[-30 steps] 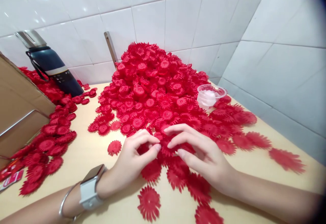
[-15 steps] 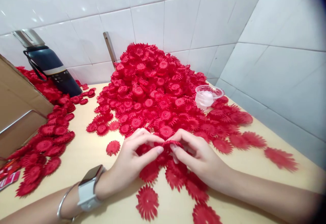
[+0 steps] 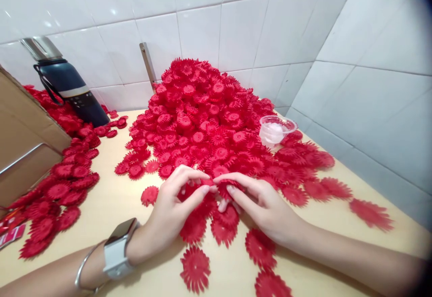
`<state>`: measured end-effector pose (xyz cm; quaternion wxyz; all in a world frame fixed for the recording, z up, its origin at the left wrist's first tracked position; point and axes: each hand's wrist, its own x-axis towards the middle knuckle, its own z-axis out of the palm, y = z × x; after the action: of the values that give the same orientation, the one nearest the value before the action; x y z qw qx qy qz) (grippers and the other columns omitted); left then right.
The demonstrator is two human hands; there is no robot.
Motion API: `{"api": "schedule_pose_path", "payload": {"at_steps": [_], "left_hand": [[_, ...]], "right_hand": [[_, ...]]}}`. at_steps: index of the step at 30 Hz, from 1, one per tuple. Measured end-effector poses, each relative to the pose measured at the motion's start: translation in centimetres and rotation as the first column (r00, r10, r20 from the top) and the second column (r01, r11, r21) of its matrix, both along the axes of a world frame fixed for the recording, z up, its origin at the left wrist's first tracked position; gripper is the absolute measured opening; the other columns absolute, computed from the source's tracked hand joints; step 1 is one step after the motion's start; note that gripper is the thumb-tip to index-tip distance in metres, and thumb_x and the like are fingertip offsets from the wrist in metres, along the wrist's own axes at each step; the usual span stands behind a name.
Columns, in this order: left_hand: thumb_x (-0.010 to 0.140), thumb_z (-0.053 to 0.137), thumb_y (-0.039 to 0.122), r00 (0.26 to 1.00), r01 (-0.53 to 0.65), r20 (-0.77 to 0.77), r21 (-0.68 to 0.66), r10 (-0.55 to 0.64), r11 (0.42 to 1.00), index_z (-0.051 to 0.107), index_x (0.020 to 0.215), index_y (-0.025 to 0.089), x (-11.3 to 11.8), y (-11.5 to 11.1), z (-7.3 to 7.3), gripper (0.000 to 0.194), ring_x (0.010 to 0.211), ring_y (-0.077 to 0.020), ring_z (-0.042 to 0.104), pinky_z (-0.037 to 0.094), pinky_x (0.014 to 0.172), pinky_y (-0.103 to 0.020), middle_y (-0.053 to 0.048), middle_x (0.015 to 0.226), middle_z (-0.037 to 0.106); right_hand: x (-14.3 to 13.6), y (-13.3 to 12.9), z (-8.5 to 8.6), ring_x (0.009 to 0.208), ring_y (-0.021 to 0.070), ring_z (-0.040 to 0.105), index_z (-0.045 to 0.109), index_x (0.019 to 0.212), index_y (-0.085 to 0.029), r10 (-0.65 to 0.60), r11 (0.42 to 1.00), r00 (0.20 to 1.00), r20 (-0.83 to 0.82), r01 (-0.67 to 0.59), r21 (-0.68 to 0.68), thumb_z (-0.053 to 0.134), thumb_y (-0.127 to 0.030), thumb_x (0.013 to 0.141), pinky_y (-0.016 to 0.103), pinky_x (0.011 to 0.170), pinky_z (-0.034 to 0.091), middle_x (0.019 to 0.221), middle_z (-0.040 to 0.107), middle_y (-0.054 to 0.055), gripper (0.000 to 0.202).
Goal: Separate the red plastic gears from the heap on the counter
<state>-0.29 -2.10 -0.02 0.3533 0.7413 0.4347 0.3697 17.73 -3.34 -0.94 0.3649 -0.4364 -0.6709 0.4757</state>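
Note:
My right hand (image 3: 258, 202) pinches a red fringed flower piece (image 3: 227, 190) between thumb and fingers, just in front of a big heap of the same flower pieces (image 3: 202, 117). Facing it, my left hand (image 3: 182, 195) has its thumb and forefinger closed on a bit of red at the fingertips, which looks like another flower piece (image 3: 208, 182). The fingertips of both hands nearly meet. Below them several loose flower pieces (image 3: 195, 269) lie flat on the table. A watch and a bangle are on my left wrist.
A clear plastic cup (image 3: 275, 130) with something whitish inside stands at the heap's right side. On the left are a dark bottle (image 3: 74, 85), a cardboard box (image 3: 30, 139) and more red pieces (image 3: 64, 191). White tiled walls close off the back and right of the pale table (image 3: 121, 202).
My fingertips have shifted slightly, and the piece in my right hand now shows more of its face. A flower piece beneath the hands sits a little further left.

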Motion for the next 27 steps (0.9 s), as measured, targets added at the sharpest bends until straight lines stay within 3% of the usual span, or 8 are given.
{"api": "schedule_pose_path", "payload": {"at_steps": [4, 9, 14, 18, 22, 27], "left_hand": [[0.084, 0.053, 0.021, 1.000, 0.013, -0.016, 0.023, -0.013, 1.000, 0.058, 0.086, 0.022, -0.01, 0.00, 0.01, 0.006, 0.079, -0.0115, 0.052, 0.039, 0.073, -0.023, 0.002, 0.084, 0.054], [0.084, 0.052, 0.020, 0.999, 0.026, -0.019, 0.011, -0.025, 1.000, 0.057, 0.088, 0.023, -0.02, -0.02, -0.02, 0.007, 0.084, -0.0130, 0.053, 0.040, 0.077, -0.025, 0.001, 0.087, 0.055], [0.084, 0.052, 0.023, 0.998, 0.047, -0.033, -0.005, -0.047, 0.999, 0.059, 0.086, 0.022, -0.05, -0.01, -0.06, 0.007, 0.082, -0.0144, 0.053, 0.041, 0.075, -0.027, 0.000, 0.085, 0.056], [0.083, 0.053, 0.022, 0.996, 0.071, -0.054, 0.000, -0.071, 0.997, 0.060, 0.082, 0.021, -0.10, 0.01, -0.11, 0.008, 0.079, -0.0141, 0.053, 0.040, 0.074, -0.026, 0.000, 0.083, 0.056], [0.083, 0.053, 0.022, 0.995, 0.075, -0.063, -0.005, -0.075, 0.997, 0.060, 0.081, 0.020, -0.09, -0.02, -0.08, 0.007, 0.079, -0.0146, 0.054, 0.041, 0.072, -0.027, -0.001, 0.083, 0.057], [0.083, 0.054, 0.023, 0.994, 0.079, -0.073, 0.004, -0.078, 0.997, 0.060, 0.082, 0.021, -0.11, -0.16, 0.02, 0.007, 0.078, -0.0142, 0.054, 0.041, 0.072, -0.026, 0.000, 0.081, 0.058]], "right_hand": [[0.01, -0.05, -0.10, 0.055, 0.0128, 0.058, 0.053, 0.110, -0.016, -0.007, 1.000, 0.998, 0.059, 0.007, -0.009, 0.036, -0.024, 0.090, 0.026, 0.060, 0.046, 0.058, 0.061, 0.000, 0.027], [-0.01, -0.01, -0.16, 0.067, 0.0162, 0.062, 0.049, 0.116, -0.017, -0.029, 0.999, 0.998, 0.063, 0.027, 0.025, 0.036, -0.023, 0.090, 0.030, 0.069, 0.048, 0.064, 0.063, 0.001, 0.030], [0.05, 0.11, -0.31, 0.067, 0.0151, 0.060, 0.057, 0.104, -0.018, -0.004, 0.998, 1.000, 0.031, 0.002, 0.066, 0.035, -0.018, 0.089, 0.028, 0.066, 0.047, 0.066, 0.062, 0.002, 0.026], [0.03, 0.14, -0.33, 0.060, 0.0136, 0.057, 0.058, 0.101, -0.016, -0.015, 1.000, 1.000, -0.016, 0.014, -0.016, 0.034, -0.019, 0.089, 0.026, 0.057, 0.044, 0.061, 0.061, 0.001, 0.026], [-0.06, 0.11, -0.39, 0.054, 0.0132, 0.057, 0.056, 0.104, -0.015, -0.036, 0.995, 0.997, -0.064, 0.030, -0.098, 0.038, -0.028, 0.090, 0.025, 0.053, 0.043, 0.056, 0.060, 0.001, 0.027], [-0.03, 0.06, -0.72, 0.050, 0.0136, 0.060, 0.058, 0.092, -0.012, -0.024, 0.982, 0.983, -0.183, -0.012, -0.189, 0.040, -0.037, 0.088, 0.024, 0.048, 0.044, 0.051, 0.059, 0.000, 0.030]]}}
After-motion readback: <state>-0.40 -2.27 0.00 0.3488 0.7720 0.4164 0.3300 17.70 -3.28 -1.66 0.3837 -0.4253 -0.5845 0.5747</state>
